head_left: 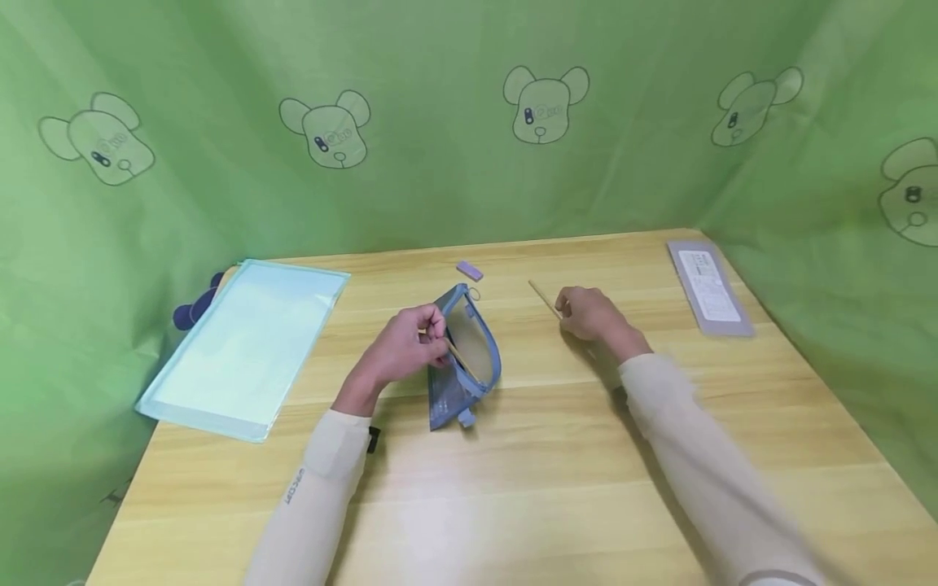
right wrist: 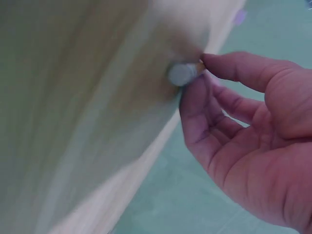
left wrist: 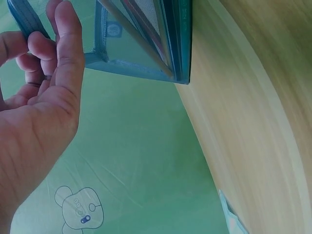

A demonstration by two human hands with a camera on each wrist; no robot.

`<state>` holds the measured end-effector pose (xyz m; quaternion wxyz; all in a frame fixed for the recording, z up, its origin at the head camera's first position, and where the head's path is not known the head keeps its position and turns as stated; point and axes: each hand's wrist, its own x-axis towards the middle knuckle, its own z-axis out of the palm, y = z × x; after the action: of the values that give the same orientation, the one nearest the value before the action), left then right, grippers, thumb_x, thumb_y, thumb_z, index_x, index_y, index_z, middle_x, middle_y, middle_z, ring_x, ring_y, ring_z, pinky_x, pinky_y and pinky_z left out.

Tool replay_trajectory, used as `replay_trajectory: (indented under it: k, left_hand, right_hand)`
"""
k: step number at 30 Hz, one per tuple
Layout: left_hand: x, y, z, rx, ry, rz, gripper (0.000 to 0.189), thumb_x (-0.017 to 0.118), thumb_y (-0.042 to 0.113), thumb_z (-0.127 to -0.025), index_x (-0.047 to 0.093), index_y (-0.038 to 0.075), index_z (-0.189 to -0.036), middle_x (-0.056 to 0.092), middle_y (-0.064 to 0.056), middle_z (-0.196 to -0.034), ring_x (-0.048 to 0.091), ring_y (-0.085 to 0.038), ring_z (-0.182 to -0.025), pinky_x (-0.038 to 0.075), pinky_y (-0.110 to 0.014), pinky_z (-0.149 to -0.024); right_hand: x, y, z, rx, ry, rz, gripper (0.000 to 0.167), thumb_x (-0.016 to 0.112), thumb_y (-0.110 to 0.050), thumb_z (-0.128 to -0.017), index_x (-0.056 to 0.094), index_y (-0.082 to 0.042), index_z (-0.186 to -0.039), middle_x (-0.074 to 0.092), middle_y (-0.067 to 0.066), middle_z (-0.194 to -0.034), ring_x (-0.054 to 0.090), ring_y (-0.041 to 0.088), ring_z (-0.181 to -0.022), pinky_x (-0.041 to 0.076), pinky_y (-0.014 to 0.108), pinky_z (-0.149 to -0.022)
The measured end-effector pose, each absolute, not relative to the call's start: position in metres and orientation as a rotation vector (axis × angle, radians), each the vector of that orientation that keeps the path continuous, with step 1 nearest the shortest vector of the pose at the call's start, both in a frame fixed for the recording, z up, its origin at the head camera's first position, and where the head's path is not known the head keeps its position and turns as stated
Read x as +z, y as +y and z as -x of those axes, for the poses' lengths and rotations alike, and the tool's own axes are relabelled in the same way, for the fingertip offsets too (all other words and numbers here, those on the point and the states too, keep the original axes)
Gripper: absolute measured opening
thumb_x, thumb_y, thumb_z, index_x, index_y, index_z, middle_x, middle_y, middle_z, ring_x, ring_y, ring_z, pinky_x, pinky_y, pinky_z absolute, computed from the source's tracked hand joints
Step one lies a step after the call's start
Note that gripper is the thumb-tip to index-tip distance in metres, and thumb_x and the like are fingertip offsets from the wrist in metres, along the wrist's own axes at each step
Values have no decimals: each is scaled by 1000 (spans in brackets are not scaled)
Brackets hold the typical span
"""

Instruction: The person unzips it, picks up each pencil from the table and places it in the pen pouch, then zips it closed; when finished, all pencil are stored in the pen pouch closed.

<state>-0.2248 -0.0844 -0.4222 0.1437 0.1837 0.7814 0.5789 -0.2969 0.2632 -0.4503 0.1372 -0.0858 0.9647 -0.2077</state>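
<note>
A blue zip pencil pouch (head_left: 495,355) stands with its mouth wide on the table. My left hand (head_left: 405,346) pinches its near-left edge between thumb and fingers; in the left wrist view the blue zip edge (left wrist: 27,19) meets those fingertips. Inside the pouch a yellowish pencil (head_left: 463,360) shows at the mouth, and several thin sticks show through its clear mesh side in the left wrist view. To the right, my right hand (head_left: 590,313) pinches another thin pencil (head_left: 545,298) low over the table. Its round, pale end (right wrist: 181,75) sticks out past the fingertips in the right wrist view.
A purple eraser (head_left: 470,270) lies behind the pouch. On the left is a light blue zip folder (head_left: 249,346), with a dark blue object (head_left: 194,312) partly behind it. A grey-purple flat pack with a white label (head_left: 709,286) lies at the right. Green curtains surround the table.
</note>
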Motion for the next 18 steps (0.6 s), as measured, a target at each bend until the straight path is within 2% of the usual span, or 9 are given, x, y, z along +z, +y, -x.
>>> replay_trajectory:
  k: [4,10,18]
  left_hand:
    - [-422,-84,225,1668,2247,-518,15,61,-8,-96,53,4,-94,50,-5,-86,71,-23,-82,70,-39,-79]
    - [-422,-83,225,1674,2241,-504,16,61,-8,-95,53,5,-94,51,-4,-86,71,-22,-81,70,-39,-79]
    - [-423,-84,226,1696,2240,-488,15,61,-8,-97,52,4,-94,51,-4,-86,72,-24,-82,70,-40,-79]
  right_hand:
    - [-448,250,284,-659,2715,225,35,69,-5,-92,61,1,-126,65,17,-110,59,29,-94,56,41,-84]
    - [-449,242,274,-768,2661,187,34,72,-9,-95,60,0,-126,69,17,-114,62,25,-93,56,33,-82]
    - [-444,235,271,-1180,2495,197,40,62,-2,-95,57,2,-134,64,10,-102,61,20,-85,56,28,-76]
